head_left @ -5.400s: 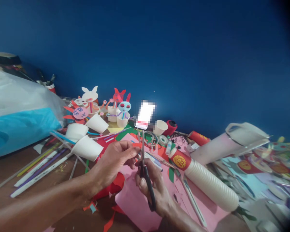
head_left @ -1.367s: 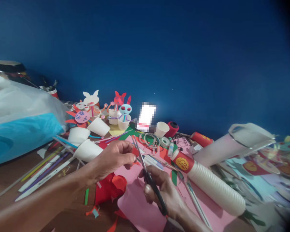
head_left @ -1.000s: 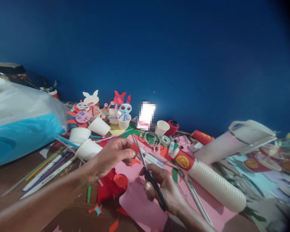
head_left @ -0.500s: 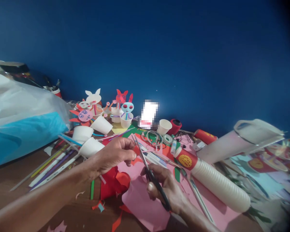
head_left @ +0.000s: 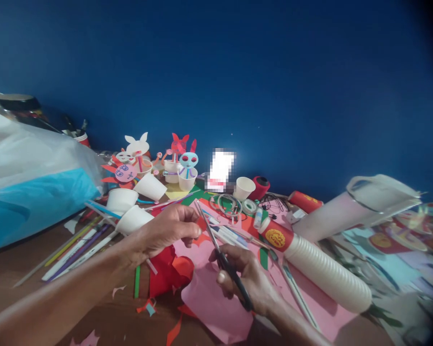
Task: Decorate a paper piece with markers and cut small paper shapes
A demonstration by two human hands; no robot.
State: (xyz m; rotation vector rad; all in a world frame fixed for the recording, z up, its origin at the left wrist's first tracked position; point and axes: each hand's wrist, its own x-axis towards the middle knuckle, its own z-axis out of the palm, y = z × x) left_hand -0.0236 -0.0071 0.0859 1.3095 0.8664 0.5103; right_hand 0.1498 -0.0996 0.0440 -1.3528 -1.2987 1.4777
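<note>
Across a cluttered wooden tabletop (head_left: 19,293), one pair of steel scissors (head_left: 228,268) with black plastic handles, low and near centre of the view. Long axis slants from handles at 5 o'clock to tips at 11 o'clock; slender, bright, straight blades, nearly closed, with a narrow gap between them. Right hand (head_left: 247,283): fingers curled firmly around the handles, hand closed, held just above the sheet below. Left hand (head_left: 169,229), at 9 o'clock from the scissors: thumb and fingertips pinched on a small red paper scrap (head_left: 202,223), mostly hidden, just beside the blades. Beneath both hands, a smooth pink paper sheet (head_left: 216,307); crumpled red paper (head_left: 168,276) lies at its 10 o'clock. Further out: white paper cups (head_left: 132,216) tipped on their sides at 10 o'clock; a ribbed stack of white cups (head_left: 326,274) with a red printed sleeve, lying on its side at 3 o'clock; thin plastic drinking straws (head_left: 74,252) fanned at 9 o'clock; cup-bodied paper rabbit figures (head_left: 187,168) at 11 o'clock, before a deep blue wall (head_left: 274,86).
</note>
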